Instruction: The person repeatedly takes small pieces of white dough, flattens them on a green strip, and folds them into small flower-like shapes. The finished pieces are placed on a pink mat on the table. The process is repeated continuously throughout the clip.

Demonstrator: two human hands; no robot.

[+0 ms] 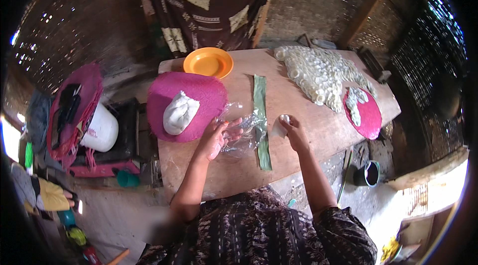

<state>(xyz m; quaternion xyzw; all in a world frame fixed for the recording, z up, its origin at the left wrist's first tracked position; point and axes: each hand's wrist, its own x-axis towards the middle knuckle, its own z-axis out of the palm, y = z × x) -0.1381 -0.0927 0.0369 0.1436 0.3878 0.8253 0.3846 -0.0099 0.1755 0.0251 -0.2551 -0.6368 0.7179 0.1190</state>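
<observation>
My left hand [221,135] has its fingers spread over a crumpled clear plastic sheet [241,143], just right of a white lump of dough [180,113] on a magenta round mat [164,91]. My right hand [294,130] is closed on a small, thin whitish piece [279,128]. A long green leaf strip [263,155] lies between my hands, partly under the plastic. The wooden tabletop [313,118] carries all of these.
An orange plate [209,63] sits at the back; many pale discs [313,73] and a pink mat [366,115] lie right. At left are a white bucket [99,130] and a stove [119,163]. A person's legs [55,198] show lower left; a dark pail [367,173] stands beside the table.
</observation>
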